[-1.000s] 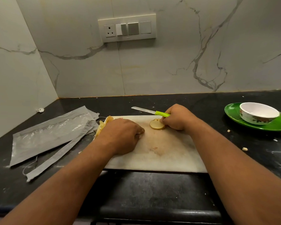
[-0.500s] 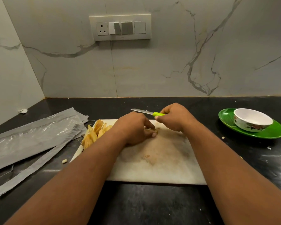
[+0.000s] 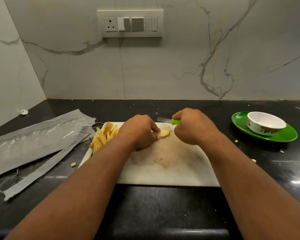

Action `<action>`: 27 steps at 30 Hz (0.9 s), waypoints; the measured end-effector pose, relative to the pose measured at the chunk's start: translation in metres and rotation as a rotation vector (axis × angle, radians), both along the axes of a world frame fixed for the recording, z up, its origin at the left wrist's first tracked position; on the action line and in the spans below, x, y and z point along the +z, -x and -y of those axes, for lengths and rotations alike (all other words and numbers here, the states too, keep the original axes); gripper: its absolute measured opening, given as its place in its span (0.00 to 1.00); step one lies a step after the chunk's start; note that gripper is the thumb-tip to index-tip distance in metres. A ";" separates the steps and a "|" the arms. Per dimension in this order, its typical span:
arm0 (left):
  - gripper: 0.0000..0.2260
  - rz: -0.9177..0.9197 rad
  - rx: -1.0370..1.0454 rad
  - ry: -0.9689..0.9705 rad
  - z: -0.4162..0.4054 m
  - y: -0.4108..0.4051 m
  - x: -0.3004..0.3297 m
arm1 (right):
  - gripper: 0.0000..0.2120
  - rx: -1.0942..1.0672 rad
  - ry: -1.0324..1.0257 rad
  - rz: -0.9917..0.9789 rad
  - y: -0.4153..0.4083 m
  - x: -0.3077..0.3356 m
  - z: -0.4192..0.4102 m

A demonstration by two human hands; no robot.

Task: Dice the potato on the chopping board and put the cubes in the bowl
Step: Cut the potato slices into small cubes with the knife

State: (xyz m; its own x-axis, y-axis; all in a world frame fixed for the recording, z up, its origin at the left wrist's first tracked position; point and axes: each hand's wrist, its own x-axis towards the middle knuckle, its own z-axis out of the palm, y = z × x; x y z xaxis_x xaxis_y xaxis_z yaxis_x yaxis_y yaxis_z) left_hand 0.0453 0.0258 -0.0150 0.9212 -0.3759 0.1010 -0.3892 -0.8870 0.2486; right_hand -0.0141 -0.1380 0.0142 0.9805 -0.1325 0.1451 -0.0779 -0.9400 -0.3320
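Your left hand (image 3: 140, 131) curls its fingers onto the potato slice (image 3: 164, 133) near the chopping board's (image 3: 171, 163) far edge; your right hand (image 3: 191, 126) grips the knife (image 3: 169, 120); the bowl (image 3: 265, 125) sits at the counter's right edge.

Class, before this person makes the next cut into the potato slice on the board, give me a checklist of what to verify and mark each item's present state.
1. Potato slice lies flat on the chopping board: ok.
2. Left hand steadies the slice at its edge: ok.
3. Left fingertips tucked away from the blade's path: cannot tell.
4. Right hand grips the knife by its green handle: ok.
5. Blade set on the slice: not ok; it points away behind the slice.
6. Bowl stands ready on the green plate to the right: ok; no cubes visible inside.
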 end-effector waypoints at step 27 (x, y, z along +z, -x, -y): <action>0.11 -0.008 0.023 0.111 0.015 0.001 -0.011 | 0.24 0.041 0.143 -0.034 0.086 -0.025 -0.017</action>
State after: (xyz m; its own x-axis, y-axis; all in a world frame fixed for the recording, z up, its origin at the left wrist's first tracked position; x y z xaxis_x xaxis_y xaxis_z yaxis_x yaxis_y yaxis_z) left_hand 0.0445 0.0111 -0.0258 0.9302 -0.3417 0.1340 -0.3670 -0.8623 0.3490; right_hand -0.0998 -0.1206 -0.0109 0.9893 -0.0723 0.1267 -0.0471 -0.9803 -0.1921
